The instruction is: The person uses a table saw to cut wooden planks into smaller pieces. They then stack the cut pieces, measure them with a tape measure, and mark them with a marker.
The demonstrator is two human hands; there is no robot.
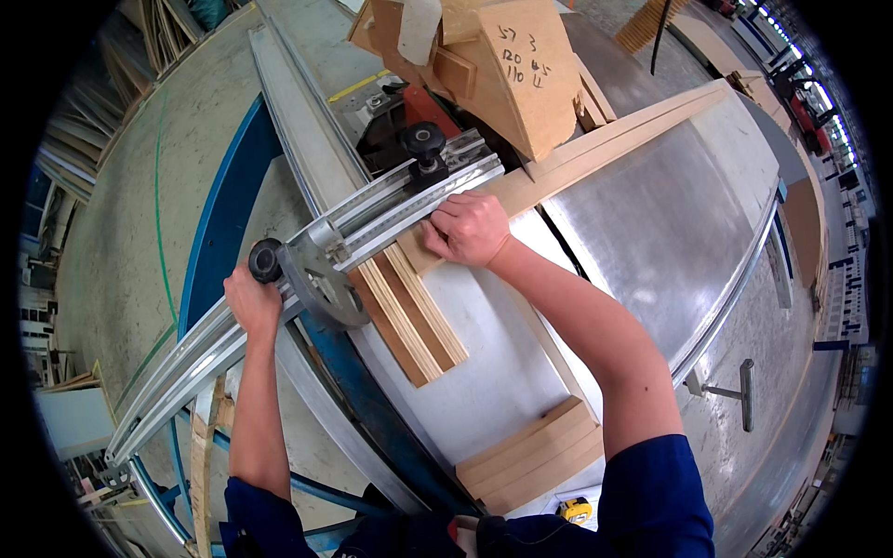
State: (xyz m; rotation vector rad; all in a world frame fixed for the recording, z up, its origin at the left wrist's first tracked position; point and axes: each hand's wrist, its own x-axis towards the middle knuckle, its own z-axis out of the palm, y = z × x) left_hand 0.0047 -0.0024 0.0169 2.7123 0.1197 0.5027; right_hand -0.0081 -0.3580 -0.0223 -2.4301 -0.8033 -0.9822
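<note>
My left hand (253, 299) is closed around the aluminium fence rail (200, 344) of a sliding table saw, just below a black round knob (265, 259). Part of its fingers is hidden behind the rail. My right hand (472, 229) has its fingers curled over the near end of a long light wooden board (619, 149), holding it by the fence's ruled crossbar (419, 209). A second black knob (424, 141) sits on that crossbar. Below my right hand, plywood strips (409, 321) lie side by side, partly under the crossbar.
A fibreboard block (528, 79) with handwriting stands over the board beyond my right hand. Stacked wooden pieces (535, 454) and a yellow tape measure (575, 510) lie near my body. The metal tabletop (642, 209) extends right; a blue frame (219, 219) runs at left.
</note>
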